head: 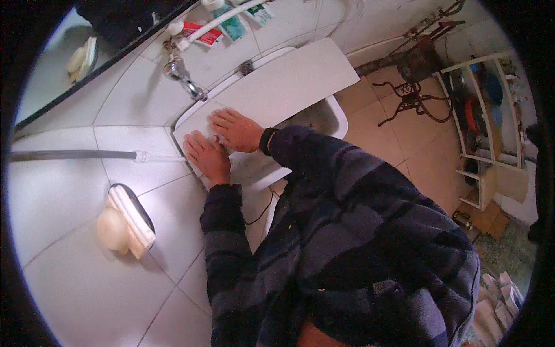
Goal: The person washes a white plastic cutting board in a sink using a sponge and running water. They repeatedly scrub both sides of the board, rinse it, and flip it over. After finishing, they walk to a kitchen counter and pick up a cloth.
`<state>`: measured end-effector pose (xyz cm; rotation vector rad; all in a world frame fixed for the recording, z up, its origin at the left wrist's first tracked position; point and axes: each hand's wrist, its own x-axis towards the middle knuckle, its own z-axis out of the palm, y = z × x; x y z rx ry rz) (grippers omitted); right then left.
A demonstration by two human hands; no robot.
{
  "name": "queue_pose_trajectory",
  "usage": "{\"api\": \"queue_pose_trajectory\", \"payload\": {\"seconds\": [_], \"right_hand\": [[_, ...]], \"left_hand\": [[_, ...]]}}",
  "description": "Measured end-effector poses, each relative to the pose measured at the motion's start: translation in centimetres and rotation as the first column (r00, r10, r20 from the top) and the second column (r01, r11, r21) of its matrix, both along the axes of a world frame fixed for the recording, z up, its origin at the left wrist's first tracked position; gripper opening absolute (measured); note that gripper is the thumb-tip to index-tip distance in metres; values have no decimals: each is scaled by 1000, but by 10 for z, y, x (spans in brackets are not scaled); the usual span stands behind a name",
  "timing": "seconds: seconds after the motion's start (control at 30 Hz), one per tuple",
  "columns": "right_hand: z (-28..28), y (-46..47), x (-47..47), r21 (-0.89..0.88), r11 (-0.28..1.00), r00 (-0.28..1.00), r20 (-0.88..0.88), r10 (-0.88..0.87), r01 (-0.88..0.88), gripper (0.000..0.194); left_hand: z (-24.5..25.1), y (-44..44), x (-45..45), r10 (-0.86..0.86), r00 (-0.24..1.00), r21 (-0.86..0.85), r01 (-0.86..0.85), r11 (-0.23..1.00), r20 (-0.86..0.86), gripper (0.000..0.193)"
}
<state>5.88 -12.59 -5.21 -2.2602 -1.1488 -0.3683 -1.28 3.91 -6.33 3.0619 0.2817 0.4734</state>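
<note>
A long pale board [282, 84] lies across a white sink basin [340, 117]. My left hand [208, 158] rests palm down on the board's near left end, its fingers slightly apart. Just above and to the right, my right hand [238, 130], with a dark band at the wrist, lies palm down on the board, fingers spread a little. The two thumbs are close together; a small pale spot shows between them, too unclear to name. Part of the basin shows below the board and under my right forearm. A chrome tap [188, 84] on the tiled wall stands above the board's left part.
Tubes [208, 34] lie behind a white pipe [225, 17] at the top. A soap holder [134, 221] with a rounded pale object is on the left wall, below a grey pipe [73, 155]. Right are a dark metal stand [409, 97] and a white shelf rack [481, 108].
</note>
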Motion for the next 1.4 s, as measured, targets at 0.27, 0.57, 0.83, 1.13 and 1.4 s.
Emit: {"api": "queue_pose_trajectory", "payload": {"seconds": [0.27,0.57,0.83,1.13,1.4], "right_hand": [[-16,-105,76,-63,953,955,15,-296,296,67],[-23,-296,150,-466,547,696,249,-673,695,65],[-15,-132,49,-292,934,978,60,-199,208,64],[-2,-178,39,-365,875,946,61,-320,319,68],[-27,-219,61,-384,784,873,197,-447,488,73]], "left_hand": [[3,-5,-2,48,999,52,-49,997,5,67],[-1,-4,2,84,996,39,-85,996,27,68],[-1,-122,39,-108,994,-55,108,993,-6,65],[7,-53,12,39,999,-39,-38,999,11,74],[4,21,-20,106,993,-54,-103,993,47,73]]}}
